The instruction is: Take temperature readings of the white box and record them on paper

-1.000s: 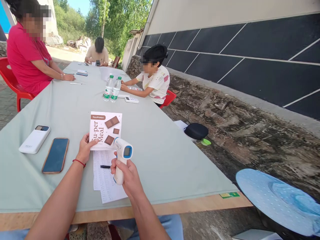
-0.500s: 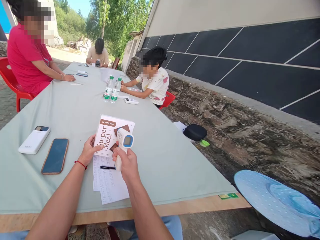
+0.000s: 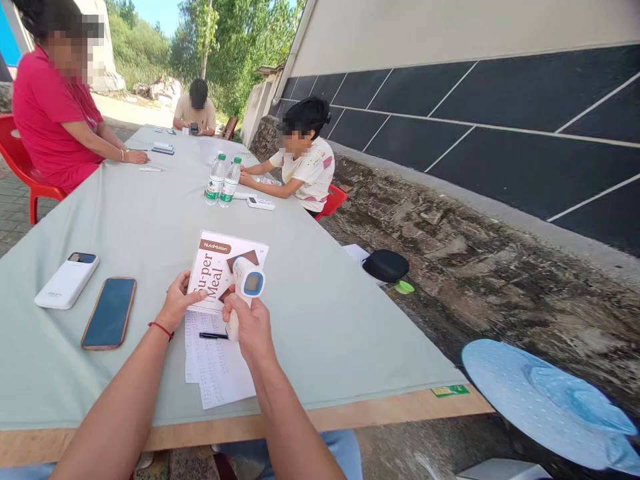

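My left hand (image 3: 181,301) grips the lower left corner of a white and brown box (image 3: 210,263) printed "NutriMotion Su-per Meal", with the thumb on its front. In my right hand (image 3: 250,323) is a white infrared thermometer (image 3: 245,272) with a blue-rimmed screen, held by its handle. Its head is in front of the box's right side and hides part of it; whether they touch I cannot tell. Beneath my hands lie printed sheets of paper (image 3: 223,380) with a black pen (image 3: 213,335) on them.
A phone (image 3: 109,313) and a white power bank (image 3: 67,280) lie left on the cloth-covered table (image 3: 340,333). Two water bottles (image 3: 223,181) stand farther back. Three people sit around the table. A blue sun hat (image 3: 545,400) is beyond the right edge.
The view has shifted slightly, so everything sits a little farther left. Both hands keep the same holds on the box and thermometer.
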`<act>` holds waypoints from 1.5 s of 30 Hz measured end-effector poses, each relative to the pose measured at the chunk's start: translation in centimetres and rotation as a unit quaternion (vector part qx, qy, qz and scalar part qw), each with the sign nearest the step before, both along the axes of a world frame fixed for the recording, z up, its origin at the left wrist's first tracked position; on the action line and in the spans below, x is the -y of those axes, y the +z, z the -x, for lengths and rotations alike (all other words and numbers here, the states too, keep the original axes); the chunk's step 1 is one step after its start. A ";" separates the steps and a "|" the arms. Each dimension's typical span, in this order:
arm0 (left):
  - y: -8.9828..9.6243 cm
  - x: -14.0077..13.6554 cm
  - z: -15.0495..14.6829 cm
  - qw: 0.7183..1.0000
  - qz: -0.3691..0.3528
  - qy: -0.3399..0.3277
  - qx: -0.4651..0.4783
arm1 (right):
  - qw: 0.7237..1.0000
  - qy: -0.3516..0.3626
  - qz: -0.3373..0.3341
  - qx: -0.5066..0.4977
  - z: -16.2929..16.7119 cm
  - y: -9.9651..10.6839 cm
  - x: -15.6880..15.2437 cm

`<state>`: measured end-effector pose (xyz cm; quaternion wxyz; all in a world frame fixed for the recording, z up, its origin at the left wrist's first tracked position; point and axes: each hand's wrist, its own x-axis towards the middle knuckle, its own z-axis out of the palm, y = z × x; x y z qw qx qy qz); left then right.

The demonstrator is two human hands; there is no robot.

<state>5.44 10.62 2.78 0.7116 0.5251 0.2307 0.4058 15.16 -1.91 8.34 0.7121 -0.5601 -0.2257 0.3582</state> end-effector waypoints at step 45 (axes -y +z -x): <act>0.1 -0.9 0.5 0.993 0.023 0.117 -0.001 | 0.996 0.042 -0.031 0.069 2.7 3.7 4.7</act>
